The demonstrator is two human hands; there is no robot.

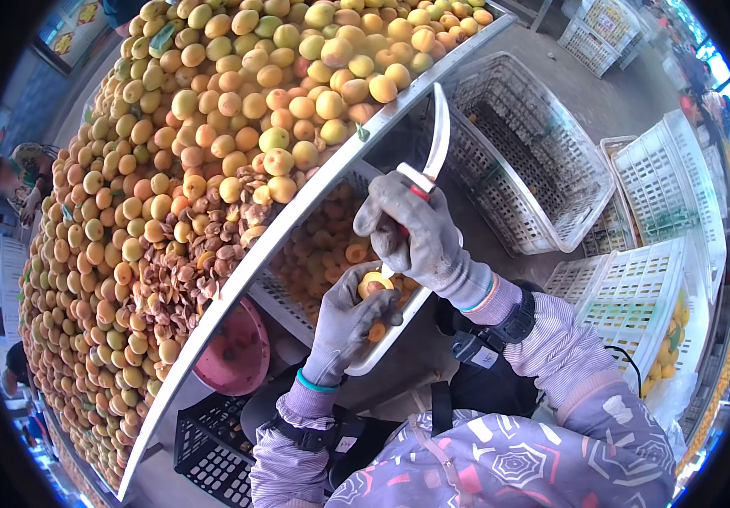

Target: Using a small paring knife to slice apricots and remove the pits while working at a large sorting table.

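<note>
My left hand (347, 317), in a grey work glove, holds a cut apricot (372, 279) with its brown pit showing in the flesh. Just above it, my gloved right hand (412, 228) grips a hand tool (439, 136) with a curved metal piece pointing up and red and white parts at the fist. A pale tip of it shows below the fist, close to the fruit; the fingers hide the middle. Beneath both hands stands a white plastic crate (397, 330) holding many apricot pieces (324, 247).
A metal-edged table (257, 251) bears heaped whole apricots (212, 114) and a pile of pits (187, 273). Below its edge are a pink basin (238, 349) and a black crate (216, 451). White crates (530, 152) stand at right. A person (19, 181) is at far left.
</note>
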